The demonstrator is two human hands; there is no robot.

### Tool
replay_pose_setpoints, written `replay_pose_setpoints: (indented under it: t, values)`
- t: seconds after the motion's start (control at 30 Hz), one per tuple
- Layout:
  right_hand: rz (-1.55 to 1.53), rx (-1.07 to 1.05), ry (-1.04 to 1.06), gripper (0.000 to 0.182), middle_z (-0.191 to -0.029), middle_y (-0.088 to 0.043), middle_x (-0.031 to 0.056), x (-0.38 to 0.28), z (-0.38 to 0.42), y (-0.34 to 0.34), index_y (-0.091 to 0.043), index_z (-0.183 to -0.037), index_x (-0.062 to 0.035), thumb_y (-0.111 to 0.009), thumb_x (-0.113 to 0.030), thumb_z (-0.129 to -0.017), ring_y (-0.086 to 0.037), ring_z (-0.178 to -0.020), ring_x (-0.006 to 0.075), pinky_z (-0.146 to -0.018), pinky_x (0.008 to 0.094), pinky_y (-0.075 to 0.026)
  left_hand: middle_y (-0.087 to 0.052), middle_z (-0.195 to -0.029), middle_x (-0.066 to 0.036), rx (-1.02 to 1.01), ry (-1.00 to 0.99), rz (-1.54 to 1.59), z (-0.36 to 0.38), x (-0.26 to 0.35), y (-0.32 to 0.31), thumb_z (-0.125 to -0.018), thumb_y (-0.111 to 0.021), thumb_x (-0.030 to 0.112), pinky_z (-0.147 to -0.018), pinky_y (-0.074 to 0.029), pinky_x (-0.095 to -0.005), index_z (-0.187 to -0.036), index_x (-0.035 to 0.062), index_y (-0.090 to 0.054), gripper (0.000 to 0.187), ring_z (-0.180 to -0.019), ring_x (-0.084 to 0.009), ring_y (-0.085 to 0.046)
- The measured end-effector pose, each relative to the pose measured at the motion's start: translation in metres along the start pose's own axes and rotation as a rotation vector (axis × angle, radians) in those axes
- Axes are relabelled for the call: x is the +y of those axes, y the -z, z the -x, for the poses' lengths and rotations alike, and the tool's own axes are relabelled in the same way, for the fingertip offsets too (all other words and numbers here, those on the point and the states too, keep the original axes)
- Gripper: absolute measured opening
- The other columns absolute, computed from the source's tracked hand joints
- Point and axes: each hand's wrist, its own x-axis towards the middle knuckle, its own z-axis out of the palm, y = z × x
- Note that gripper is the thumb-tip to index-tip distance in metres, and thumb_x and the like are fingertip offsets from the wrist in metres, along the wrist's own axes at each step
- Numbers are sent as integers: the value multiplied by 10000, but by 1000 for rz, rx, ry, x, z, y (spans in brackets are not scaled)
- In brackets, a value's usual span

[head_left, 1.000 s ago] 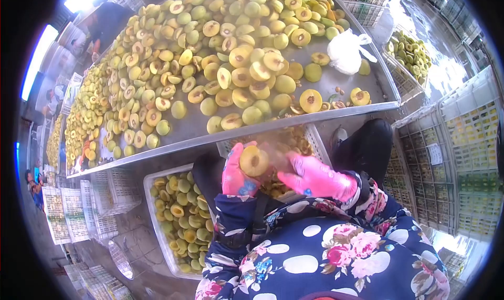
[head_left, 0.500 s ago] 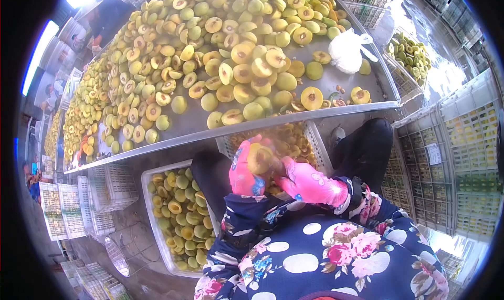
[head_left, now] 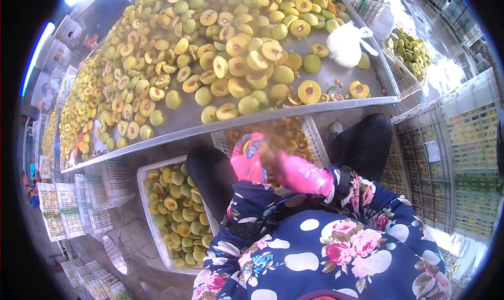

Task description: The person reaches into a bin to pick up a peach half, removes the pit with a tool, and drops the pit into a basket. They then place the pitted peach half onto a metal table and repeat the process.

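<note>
My left hand (head_left: pixel 248 159), in a pink patterned glove, is closed around a yellow-green fruit half (head_left: pixel 247 146), of which only a small part shows. Close to its right, my right hand (head_left: pixel 302 175), gloved in pink too, has its fingers curled toward the left hand; motion blur hides what they grip. Both hands are above a white crate (head_left: pixel 316 145) of yellow fruit pieces, below the table's near edge. On the metal table (head_left: pixel 181 126) lies a large heap of halved, peach-like or plum-like fruit (head_left: pixel 239 66), many with brown centres showing.
Left of my knee stands a white crate (head_left: pixel 140 195) full of green-yellow fruit halves. A knotted white plastic bag (head_left: pixel 345 45) lies on the table's right. Stacked crates (head_left: pixel 446 147) rise at the right, more (head_left: pixel 68 205) at the left. Another person (head_left: pixel 105 16) is at the far left.
The fruit half, plainly visible between my hands before, is now mostly hidden in my left hand. My right hand has moved slightly up and blurred. The view has shifted a little.
</note>
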Motion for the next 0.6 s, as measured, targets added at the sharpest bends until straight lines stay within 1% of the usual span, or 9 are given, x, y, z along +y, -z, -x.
replay_pose_setpoints:
  t: [0.07,0.17,0.27,0.37,0.43,0.47,0.5,0.57,0.6]
  values:
    - [-114,-28,14,395,-615,-543,90,8,-3,-7,-417,-1169,-52,-519,-65,-787,-551,-518,250,-474,340,-424,-633,-825,-98,-9,0,-18,-2,-2,3,-794,-664,124,-529,-514,-292,-908,23,-589,169,-662,-163,-600]
    - [-56,-45,57,449,-611,-533,61,17,-4,-10,-413,-1227,-94,-501,-62,-788,-534,-488,214,-455,344,-419,-638,-837,-105,-14,18,-52,-6,-9,10,-789,-667,115,-534,-512,-287,-905,17,-592,170,-675,-166,-606]
    - [-2,-116,239,412,-608,-524,33,20,-7,-3,-427,-1211,-98,-484,-79,-803,-506,-458,151,-437,301,-414,-642,-849,-115,-32,27,-112,-7,-7,14,-782,-665,92,-561,-511,-281,-909,9,-597,167,-690,-175,-612]
    - [-374,-365,-218,307,-602,-514,19,-5,-9,14,-482,-1134,-76,-463,-108,-829,-492,-443,98,-411,246,-405,-644,-852,-122,-101,66,-129,-9,-4,19,-772,-661,69,-601,-509,-277,-920,0,-600,174,-701,-185,-616]
    - [-519,-480,-303,199,-620,-501,32,-2,-11,21,-447,-990,-51,-486,-170,-834,-488,-465,108,-404,260,-391,-644,-850,-125,-201,88,-122,-13,-3,26,-765,-660,60,-623,-507,-278,-925,-5,-600,183,-707,-189,-616]
    - [-593,-537,-347,193,-629,-494,39,0,-11,23,-430,-917,-39,-497,-201,-837,-486,-476,113,-401,267,-384,-644,-849,-126,-273,93,-120,-14,-2,31,-762,-660,58,-630,-507,-280,-927,-6,-600,188,-709,-190,-616]
    - [-694,-565,-371,181,-630,-488,29,2,-10,23,-444,-890,-46,-501,-209,-835,-478,-471,103,-399,254,-385,-643,-847,-127,-346,98,-118,-15,-1,34,-758,-661,56,-638,-507,-281,-929,-8,-599,193,-712,-191,-615]
    - [-892,-615,-417,169,-631,-475,10,8,-10,23,-473,-835,-59,-510,-223,-831,-462,-461,84,-396,229,-387,-643,-845,-128,-370,148,-144,-14,4,35,-759,-662,67,-637,-507,-284,-927,-6,-600,193,-715,-190,-615]
    - [-891,-626,-408,174,-632,-477,10,8,-9,23,-480,-799,-61,-513,-229,-832,-459,-461,79,-393,224,-385,-642,-843,-129,-381,172,-155,-14,6,35,-760,-663,72,-637,-508,-286,-926,-4,-600,194,-716,-189,-615]
